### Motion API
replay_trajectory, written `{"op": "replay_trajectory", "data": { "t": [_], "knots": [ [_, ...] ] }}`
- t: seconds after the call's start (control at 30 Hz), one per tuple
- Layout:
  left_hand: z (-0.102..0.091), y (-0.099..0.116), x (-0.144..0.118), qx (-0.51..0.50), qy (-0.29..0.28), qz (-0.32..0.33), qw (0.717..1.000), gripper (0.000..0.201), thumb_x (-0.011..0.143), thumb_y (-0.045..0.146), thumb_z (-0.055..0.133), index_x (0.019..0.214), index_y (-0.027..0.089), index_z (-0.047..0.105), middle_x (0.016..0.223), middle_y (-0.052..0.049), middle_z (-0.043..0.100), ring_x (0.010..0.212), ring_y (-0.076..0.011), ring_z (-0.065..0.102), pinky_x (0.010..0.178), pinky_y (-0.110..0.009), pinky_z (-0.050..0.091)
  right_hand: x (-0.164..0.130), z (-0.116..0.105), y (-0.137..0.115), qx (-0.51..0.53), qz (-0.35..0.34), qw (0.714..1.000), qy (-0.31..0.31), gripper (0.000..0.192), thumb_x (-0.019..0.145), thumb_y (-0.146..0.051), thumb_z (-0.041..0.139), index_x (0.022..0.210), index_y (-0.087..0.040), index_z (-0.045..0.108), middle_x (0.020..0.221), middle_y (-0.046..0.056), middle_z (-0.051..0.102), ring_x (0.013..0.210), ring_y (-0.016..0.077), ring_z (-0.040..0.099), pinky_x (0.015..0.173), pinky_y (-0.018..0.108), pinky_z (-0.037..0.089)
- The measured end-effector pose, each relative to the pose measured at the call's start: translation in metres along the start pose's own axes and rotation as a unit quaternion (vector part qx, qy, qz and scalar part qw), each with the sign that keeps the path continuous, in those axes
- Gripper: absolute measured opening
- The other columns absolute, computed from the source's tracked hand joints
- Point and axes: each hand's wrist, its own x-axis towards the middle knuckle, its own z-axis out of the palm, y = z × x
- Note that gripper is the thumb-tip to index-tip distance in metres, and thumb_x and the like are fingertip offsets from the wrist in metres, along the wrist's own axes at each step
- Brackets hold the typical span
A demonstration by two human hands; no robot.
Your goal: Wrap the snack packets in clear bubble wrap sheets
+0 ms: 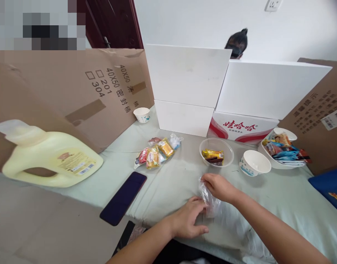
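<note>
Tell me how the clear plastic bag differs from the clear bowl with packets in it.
Shape: the bag is limp and crumpled, while the bowl is round and holds its form.
Contact: the right hand pinches the bag, with the left hand at its edge; no hand touches the bowl.
Place: the bag is nearer the camera; the bowl stands farther back.
Shared: both are see-through.

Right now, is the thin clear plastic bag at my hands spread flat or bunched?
Bunched: the thin clear plastic bag shows crumpled folds below where your right hand pinches it.
</note>
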Motion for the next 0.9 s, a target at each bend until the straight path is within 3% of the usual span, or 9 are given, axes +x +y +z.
{"op": "replay_trajectory", "data": {
  "t": [0.1,0.2,0.3,0.4,0.47,0.53,0.7,0.83,0.9],
  "knots": [
    [-0.001,0.002,-0.002,-0.023,-0.002,-0.031,0.999,0.064,0.074,0.036,0.070,0.131,0.020,0.043,0.120,-0.010,0.064,0.124,-0.0302,0.046,0.107,-0.046,0.034,0.006,0.020,0.010,-0.038,0.053,0.998,0.020,0.022,0.089,-0.013,0.044,0.097,-0.017,0.063,0.097,0.006,0.068,0.086,0.0173,0.063,0.072,0.025,0.042],
    [0.002,0.004,-0.005,-0.039,0.021,-0.045,0.998,0.065,0.075,0.027,0.069,0.132,0.020,0.039,0.120,-0.009,0.064,0.118,-0.0272,0.052,0.104,-0.043,0.038,0.007,0.035,0.017,-0.063,0.084,0.994,0.042,0.024,0.091,-0.017,0.043,0.106,-0.017,0.061,0.104,0.008,0.067,0.086,0.0184,0.064,0.072,0.026,0.041],
    [0.004,0.006,-0.007,-0.022,0.121,-0.053,0.991,0.048,0.083,0.024,0.061,0.127,0.020,0.042,0.116,-0.010,0.063,0.107,-0.0238,0.059,0.096,-0.040,0.045,0.004,0.045,0.019,-0.082,0.097,0.990,0.064,0.029,0.092,-0.020,0.041,0.116,-0.018,0.058,0.111,0.009,0.065,0.089,0.0188,0.064,0.074,0.027,0.042],
    [0.001,0.009,-0.002,0.054,0.242,-0.008,0.969,0.026,0.091,0.026,0.049,0.116,0.018,0.050,0.108,-0.011,0.060,0.101,-0.0238,0.057,0.089,-0.041,0.048,0.000,0.052,0.019,-0.095,0.098,0.987,0.083,0.033,0.093,-0.020,0.040,0.122,-0.020,0.055,0.113,0.009,0.065,0.091,0.0184,0.063,0.075,0.027,0.043],
    [-0.001,0.009,0.005,0.100,0.236,0.050,0.965,0.023,0.093,0.028,0.046,0.110,0.018,0.056,0.104,-0.011,0.059,0.098,-0.0238,0.055,0.087,-0.041,0.048,-0.002,0.054,0.019,-0.101,0.100,0.985,0.099,0.034,0.093,-0.019,0.039,0.123,-0.020,0.054,0.112,0.008,0.065,0.092,0.0183,0.063,0.076,0.027,0.043],
    [0.000,0.006,0.011,0.132,0.194,0.085,0.968,0.021,0.092,0.030,0.047,0.101,0.018,0.062,0.100,-0.009,0.059,0.096,-0.0231,0.054,0.086,-0.039,0.048,-0.005,0.054,0.020,-0.106,0.106,0.982,0.117,0.034,0.093,-0.019,0.038,0.123,-0.020,0.054,0.111,0.008,0.066,0.094,0.0181,0.063,0.078,0.027,0.044],
    [0.014,-0.005,0.017,0.196,0.166,0.054,0.965,0.011,0.087,0.021,0.056,0.078,0.019,0.063,0.088,-0.006,0.058,0.091,-0.0220,0.052,0.083,-0.038,0.048,-0.008,0.051,0.027,-0.118,0.128,0.973,0.154,0.028,0.092,-0.022,0.043,0.116,-0.019,0.058,0.104,0.008,0.068,0.094,0.0191,0.062,0.081,0.028,0.043],
    [0.011,-0.001,0.017,0.186,0.221,0.034,0.957,0.007,0.083,0.021,0.058,0.088,0.017,0.061,0.096,-0.010,0.059,0.092,-0.0236,0.053,0.083,-0.040,0.049,-0.009,0.053,0.030,-0.124,0.123,0.970,0.167,0.026,0.093,-0.028,0.046,0.113,-0.019,0.059,0.103,0.008,0.066,0.097,0.0198,0.060,0.083,0.028,0.043],
    [0.002,0.001,0.022,0.188,0.201,0.063,0.959,0.014,0.085,0.022,0.055,0.096,0.017,0.061,0.102,-0.010,0.060,0.100,-0.0249,0.054,0.089,-0.042,0.047,-0.009,0.055,0.031,-0.125,0.116,0.970,0.173,0.027,0.094,-0.031,0.046,0.114,-0.019,0.059,0.104,0.008,0.065,0.098,0.0199,0.059,0.084,0.029,0.044]
  ]
}}
